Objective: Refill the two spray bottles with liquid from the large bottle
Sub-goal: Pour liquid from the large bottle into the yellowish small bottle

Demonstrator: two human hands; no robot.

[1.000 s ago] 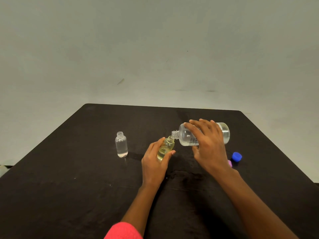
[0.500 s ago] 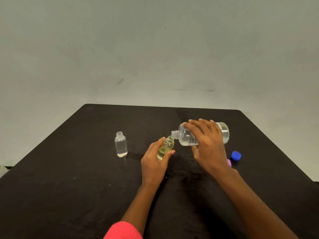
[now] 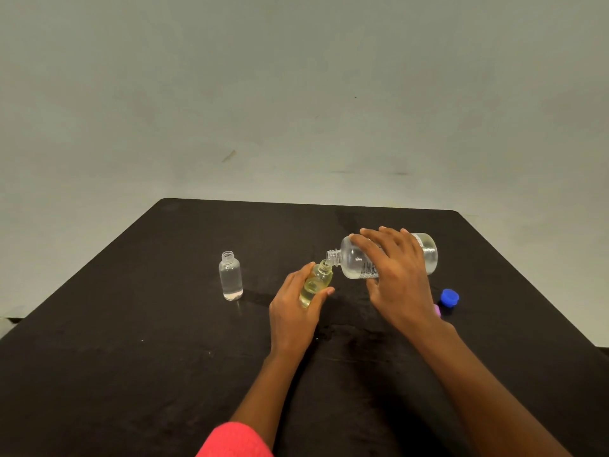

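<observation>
Head view.
- Left hand (image 3: 293, 311): fingers curled round the small yellowish bottle (image 3: 314, 285), which is tilted and part-filled.
- Right hand (image 3: 398, 282): fingers wrapped over the tipped large bottle (image 3: 354, 262), mouth to mouth with the yellowish bottle just past the left fingertips.
- Clear small bottle (image 3: 230, 280): well left of the fingers, upright, uncapped, seemingly near-empty. Its refill is judged outstanding.

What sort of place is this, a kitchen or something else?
Probably a plain staged work table, not a kitchen. A black table stands before a bare grey wall, with a large bottle, a small clear bottle and a blue cap in view.
</observation>
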